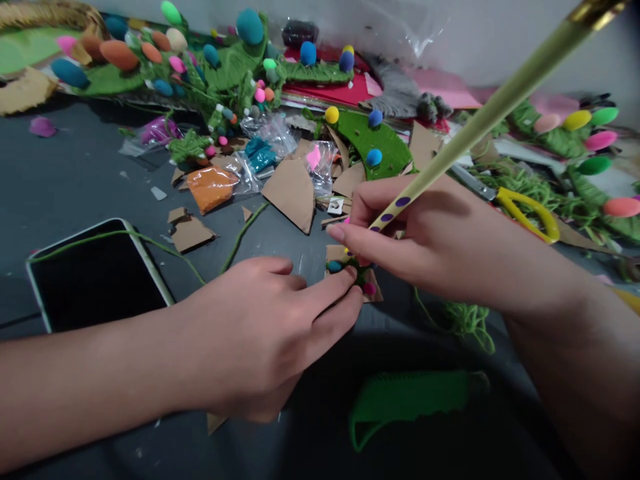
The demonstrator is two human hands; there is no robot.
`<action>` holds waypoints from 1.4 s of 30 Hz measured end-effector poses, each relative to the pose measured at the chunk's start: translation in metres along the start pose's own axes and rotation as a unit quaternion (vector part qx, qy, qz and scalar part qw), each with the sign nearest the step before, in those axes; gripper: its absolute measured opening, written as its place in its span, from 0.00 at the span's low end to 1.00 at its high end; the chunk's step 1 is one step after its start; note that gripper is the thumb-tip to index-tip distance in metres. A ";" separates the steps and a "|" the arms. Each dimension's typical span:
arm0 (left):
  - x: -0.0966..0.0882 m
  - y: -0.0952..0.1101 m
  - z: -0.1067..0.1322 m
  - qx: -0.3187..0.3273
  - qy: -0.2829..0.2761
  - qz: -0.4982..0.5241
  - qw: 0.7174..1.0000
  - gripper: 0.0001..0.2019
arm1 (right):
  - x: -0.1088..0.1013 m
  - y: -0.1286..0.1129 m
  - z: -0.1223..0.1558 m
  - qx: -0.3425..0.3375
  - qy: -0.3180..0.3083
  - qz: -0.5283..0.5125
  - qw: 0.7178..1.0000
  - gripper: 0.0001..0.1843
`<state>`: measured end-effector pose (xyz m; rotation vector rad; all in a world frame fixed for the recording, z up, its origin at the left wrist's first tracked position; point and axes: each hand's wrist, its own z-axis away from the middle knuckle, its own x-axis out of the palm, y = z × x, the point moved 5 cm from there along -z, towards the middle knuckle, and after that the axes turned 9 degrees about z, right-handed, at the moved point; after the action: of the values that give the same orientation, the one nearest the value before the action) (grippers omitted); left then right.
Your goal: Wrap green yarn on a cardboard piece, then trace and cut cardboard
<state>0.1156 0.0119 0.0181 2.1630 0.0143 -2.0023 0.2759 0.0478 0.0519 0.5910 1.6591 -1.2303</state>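
My right hand (430,233) is closed round a pale yellow-green pencil (480,130) with purple dots and a gold ferrule at its upper end. The pencil slants down to a small piece of cardboard (334,253) on the dark table; its tip is hard to make out. On that cardboard lies a small green piece with tiny pompoms (334,266), blue, yellow and pink. My left hand (260,327) presses it down with its index and middle fingertips, the other fingers curled beneath. Fingers cover most of the green piece.
A phone (100,280) lies at the left with green yarn across it. Behind my hands are cardboard scraps (291,190), small plastic bags and green shapes with pompoms. Yellow-handled scissors (533,213) and a yarn tangle (467,320) are at right; a green cutter (410,397) lies nearest.
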 end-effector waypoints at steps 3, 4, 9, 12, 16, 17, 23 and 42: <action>0.001 0.000 0.000 -0.003 -0.016 0.005 1.000 0.32 | -0.001 0.000 0.000 -0.013 0.025 0.017 0.999 0.18; 0.001 -0.001 0.000 -0.005 -0.020 0.007 1.000 0.32 | -0.001 -0.001 0.000 -0.020 0.033 0.020 0.999 0.18; 0.000 -0.001 -0.001 -0.011 -0.025 0.019 0.999 0.31 | -0.001 0.000 -0.001 -0.035 0.030 0.020 0.999 0.19; 0.000 -0.001 -0.001 -0.011 -0.024 0.024 0.999 0.31 | -0.002 0.001 0.000 -0.038 0.031 0.026 0.998 0.18; 0.000 -0.001 -0.001 -0.013 -0.019 0.024 0.999 0.32 | -0.002 0.001 0.000 -0.030 0.027 0.026 0.999 0.16; 0.000 -0.001 -0.001 -0.014 -0.020 0.023 0.999 0.32 | -0.002 0.000 0.001 -0.027 0.026 0.024 0.999 0.16; 0.001 0.000 -0.001 -0.023 -0.034 0.020 0.999 0.33 | -0.002 -0.006 0.002 -0.033 0.030 0.050 0.998 0.18; 0.001 -0.001 -0.001 -0.019 -0.033 0.023 0.999 0.30 | -0.001 -0.002 0.002 -0.008 0.018 0.018 1.000 0.17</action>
<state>0.1161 0.0125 0.0170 2.0548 -0.0051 -2.0296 0.2755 0.0457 0.0531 0.6344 1.6804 -1.1867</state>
